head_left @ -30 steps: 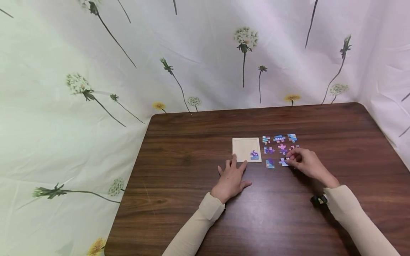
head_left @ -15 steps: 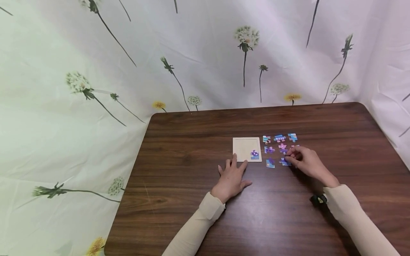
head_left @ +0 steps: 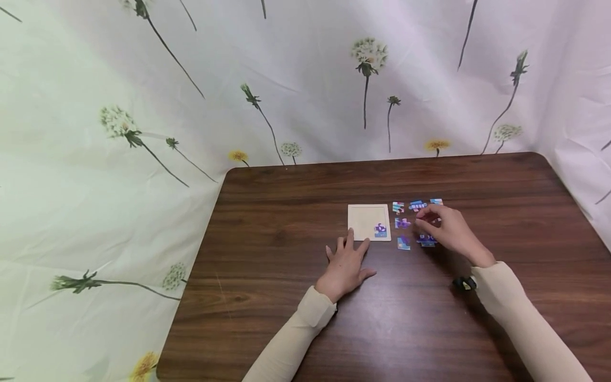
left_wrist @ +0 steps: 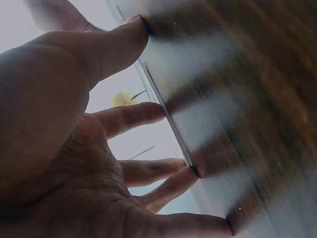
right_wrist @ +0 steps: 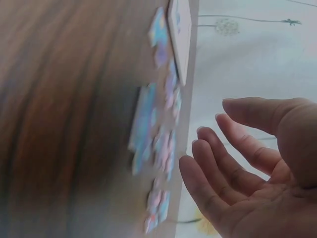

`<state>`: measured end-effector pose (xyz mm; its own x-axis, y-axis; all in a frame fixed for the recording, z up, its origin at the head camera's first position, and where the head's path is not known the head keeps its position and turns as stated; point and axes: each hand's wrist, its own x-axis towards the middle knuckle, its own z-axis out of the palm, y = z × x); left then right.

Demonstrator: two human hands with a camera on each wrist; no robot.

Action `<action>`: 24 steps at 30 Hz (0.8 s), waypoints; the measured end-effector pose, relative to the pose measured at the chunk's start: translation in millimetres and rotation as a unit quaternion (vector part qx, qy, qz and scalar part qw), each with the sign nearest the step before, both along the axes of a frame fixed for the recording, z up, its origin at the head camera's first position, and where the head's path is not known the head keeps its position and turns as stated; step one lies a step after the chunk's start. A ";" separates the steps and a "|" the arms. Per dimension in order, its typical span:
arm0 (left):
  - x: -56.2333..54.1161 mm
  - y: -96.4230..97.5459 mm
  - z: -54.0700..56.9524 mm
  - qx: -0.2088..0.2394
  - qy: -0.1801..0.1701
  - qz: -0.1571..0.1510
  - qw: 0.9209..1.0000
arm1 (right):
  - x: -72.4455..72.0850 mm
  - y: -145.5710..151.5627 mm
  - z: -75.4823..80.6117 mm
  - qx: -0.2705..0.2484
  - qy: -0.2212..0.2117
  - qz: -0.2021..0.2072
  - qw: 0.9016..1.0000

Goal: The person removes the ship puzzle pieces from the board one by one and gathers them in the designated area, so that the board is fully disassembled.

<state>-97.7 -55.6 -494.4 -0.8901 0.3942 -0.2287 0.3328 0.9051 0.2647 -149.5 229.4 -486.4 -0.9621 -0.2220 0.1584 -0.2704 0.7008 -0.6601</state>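
Observation:
In the head view, my left hand (head_left: 342, 268) rests on the table with spread fingers. Its fingertips touch the near edge of a square wooden puzzle tray (head_left: 357, 215), as the left wrist view also shows at the tray's thin edge (left_wrist: 168, 116). One purple and blue jigsaw piece (head_left: 380, 231) lies in the tray's near right corner. My right hand (head_left: 448, 228) hovers over loose pieces right of the tray, partly covering them. Its fingers (right_wrist: 233, 168) are loosely bent and hold nothing in the right wrist view. Below it lies a blue and purple piece (head_left: 427, 241).
Other loose jigsaw pieces lie in rough rows beside the tray, including a striped one (head_left: 398, 207), a purple one (head_left: 402, 223) and a blue one (head_left: 403, 243). The brown wooden table (head_left: 286, 212) ends at a white dandelion-print curtain (head_left: 305, 79).
My right hand has left the near blue and purple piece and moved up and slightly left over the other pieces. That piece now shows more fully. My left hand stays at the tray.

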 end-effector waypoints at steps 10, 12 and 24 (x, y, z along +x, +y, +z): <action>-2.0 1.3 -0.3 0.001 0.013 -0.002 1.000 | -14.8 -29.3 4.5 -0.017 -0.010 0.031 0.999; -2.1 1.0 -0.5 0.002 0.013 -0.001 1.000 | -16.9 -34.3 3.1 -0.016 -0.007 0.036 0.999; -0.9 0.0 -0.2 0.004 0.011 -0.001 1.000 | -24.9 -55.7 -8.8 0.012 -0.032 0.102 0.994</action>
<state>-98.6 -55.6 -494.6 -0.8942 0.3976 -0.2058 0.3401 0.9021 0.2654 -174.4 173.7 -495.2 -0.9049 -0.4158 0.0914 -0.3664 0.6511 -0.6647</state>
